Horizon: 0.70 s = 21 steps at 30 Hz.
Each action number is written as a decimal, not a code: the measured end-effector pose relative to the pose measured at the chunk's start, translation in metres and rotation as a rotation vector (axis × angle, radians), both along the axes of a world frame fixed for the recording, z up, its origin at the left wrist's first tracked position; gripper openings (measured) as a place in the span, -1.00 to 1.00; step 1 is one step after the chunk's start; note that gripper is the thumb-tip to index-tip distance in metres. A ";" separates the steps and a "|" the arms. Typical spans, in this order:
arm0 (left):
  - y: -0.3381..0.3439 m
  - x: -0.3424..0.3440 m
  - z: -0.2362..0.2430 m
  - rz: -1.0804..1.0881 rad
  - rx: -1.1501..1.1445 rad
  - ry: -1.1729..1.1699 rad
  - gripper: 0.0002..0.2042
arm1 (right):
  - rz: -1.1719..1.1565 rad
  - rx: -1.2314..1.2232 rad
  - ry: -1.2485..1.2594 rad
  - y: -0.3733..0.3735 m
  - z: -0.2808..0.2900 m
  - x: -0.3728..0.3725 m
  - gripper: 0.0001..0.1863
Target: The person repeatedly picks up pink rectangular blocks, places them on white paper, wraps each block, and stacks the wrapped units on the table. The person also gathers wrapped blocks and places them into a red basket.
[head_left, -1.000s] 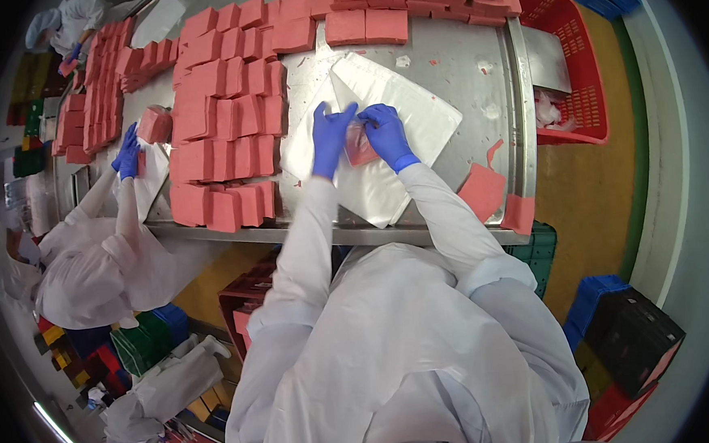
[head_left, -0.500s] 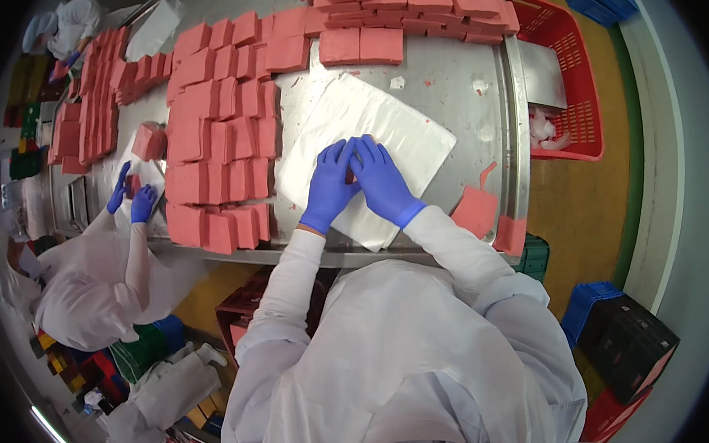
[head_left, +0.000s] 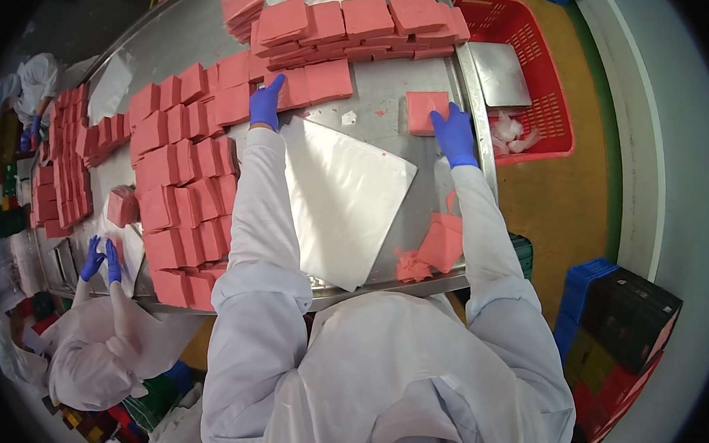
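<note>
Both my hands wear blue gloves and reach out over a steel table. My left hand lies flat with its fingers on a pink block in the rows of pink blocks. My right hand rests on the edge of a single pink block near the table's right rim. Between my arms lies a white sheet, bare on top. Neither hand has lifted anything.
Stacks of pink blocks fill the far side and the left of the table. A red crate with a metal plate stands to the right. Pink scraps lie at the near edge. A co-worker's gloved hands work at the left.
My hands were together over the white sheet. They have now spread apart, the left to the pink rows, the right to a single pink block at the right.
</note>
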<state>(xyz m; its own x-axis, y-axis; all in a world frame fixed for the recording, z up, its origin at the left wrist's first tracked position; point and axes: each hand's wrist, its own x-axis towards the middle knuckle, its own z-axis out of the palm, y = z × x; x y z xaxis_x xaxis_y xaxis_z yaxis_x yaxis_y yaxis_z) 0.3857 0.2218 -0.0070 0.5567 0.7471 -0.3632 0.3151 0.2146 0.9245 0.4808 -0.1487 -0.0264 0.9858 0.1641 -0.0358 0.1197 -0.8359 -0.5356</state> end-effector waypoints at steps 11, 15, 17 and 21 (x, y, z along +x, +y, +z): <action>-0.175 -0.186 0.045 -0.228 -0.189 -0.170 -0.44 | 0.231 0.964 0.734 0.087 0.033 -0.192 -0.50; -0.218 -0.269 0.045 -0.499 0.163 0.111 -0.64 | 0.215 1.346 0.894 0.106 0.151 -0.206 -0.56; -0.233 -0.290 0.061 -0.754 0.578 0.280 -0.77 | 0.515 1.515 0.661 0.119 0.240 -0.198 -0.57; -0.239 -0.311 0.046 -0.807 0.881 0.191 -0.86 | 0.630 1.276 0.490 0.111 0.253 -0.221 -0.48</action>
<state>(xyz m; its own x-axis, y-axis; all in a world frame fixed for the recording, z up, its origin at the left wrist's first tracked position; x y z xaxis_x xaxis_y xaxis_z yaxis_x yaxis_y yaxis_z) 0.0744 -0.0173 0.0392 0.9696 0.2425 -0.0321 0.2158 -0.7864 0.5788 0.2595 -0.0379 0.2269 0.6773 0.7185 0.1580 -0.1294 0.3278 -0.9358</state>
